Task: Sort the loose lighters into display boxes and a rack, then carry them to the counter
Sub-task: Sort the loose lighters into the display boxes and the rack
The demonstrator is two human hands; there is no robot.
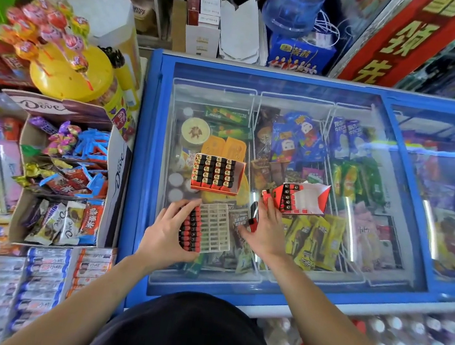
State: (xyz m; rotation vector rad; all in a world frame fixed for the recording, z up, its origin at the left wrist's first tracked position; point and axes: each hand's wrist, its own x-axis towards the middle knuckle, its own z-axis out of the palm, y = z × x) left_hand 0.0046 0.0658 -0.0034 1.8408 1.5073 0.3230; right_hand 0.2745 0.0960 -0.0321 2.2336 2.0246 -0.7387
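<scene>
I read the fingers of the left hand curled round the lighter-filled edge of the white rack, while the right hand pinches one red lighter just beside it. The rack sits on the freezer lid, near a full display box and a part-filled display box.

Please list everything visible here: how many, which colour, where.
freezer: one, blue with glass lid, centre
rack: one, white, on the lid; one row of red-black lighters inside
full display box: one, orange, behind the rack
part-filled display box: one, red, tilted, right of the full one
loose lighter: one, red-black, in right hand
Dove box: one, brown-white, left of freezer
lollipop stand: one, yellow, far left
water bottle: one, blue, top
left hand: grips the rack's left end
right hand: holds the loose lighter
</scene>
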